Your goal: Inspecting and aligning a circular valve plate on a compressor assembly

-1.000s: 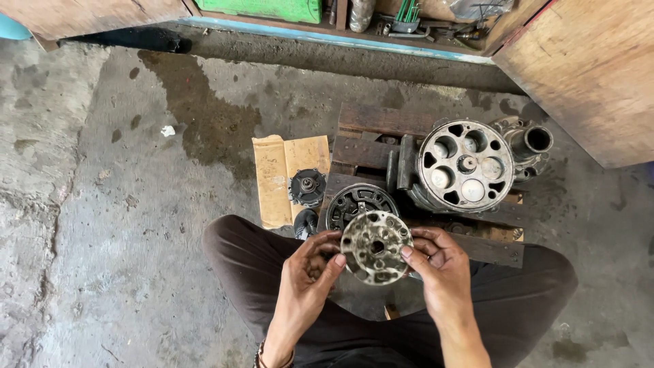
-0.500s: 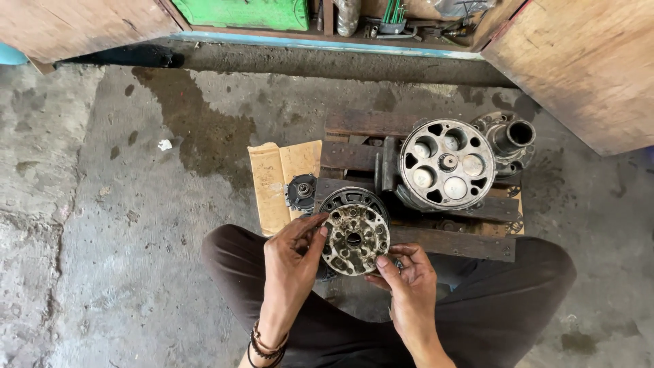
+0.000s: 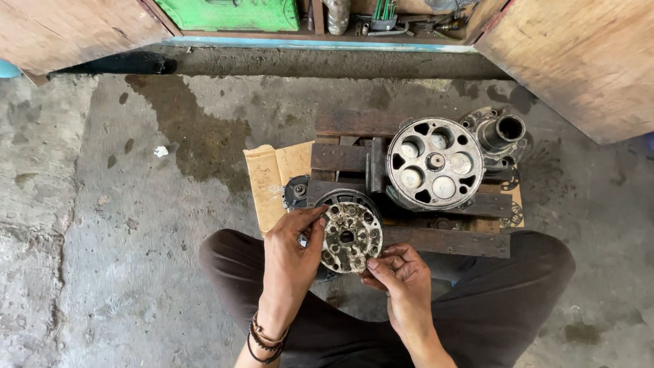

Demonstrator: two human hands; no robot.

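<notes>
I hold a round, dirty metal plate with several holes (image 3: 351, 236) upright between both hands, over my lap. My left hand (image 3: 291, 255) grips its left edge, the fingers curled over the rim. My right hand (image 3: 398, 272) supports its lower right edge from below. Just behind the plate a dark ring-shaped part (image 3: 344, 197) rests on a wooden pallet (image 3: 354, 124). A large cylindrical metal housing with round bores (image 3: 434, 163) lies on the pallet to the right.
A short metal tube part (image 3: 503, 133) sits beside the housing. A small dark round part (image 3: 296, 192) lies on a piece of cardboard (image 3: 269, 174). Open wooden cabinet doors (image 3: 586, 61) and a green box (image 3: 231, 13) stand ahead on stained concrete.
The plate stays in both hands; my left hand has shifted higher on its left rim and my right hand lower, under its bottom edge. The view has moved slightly.
</notes>
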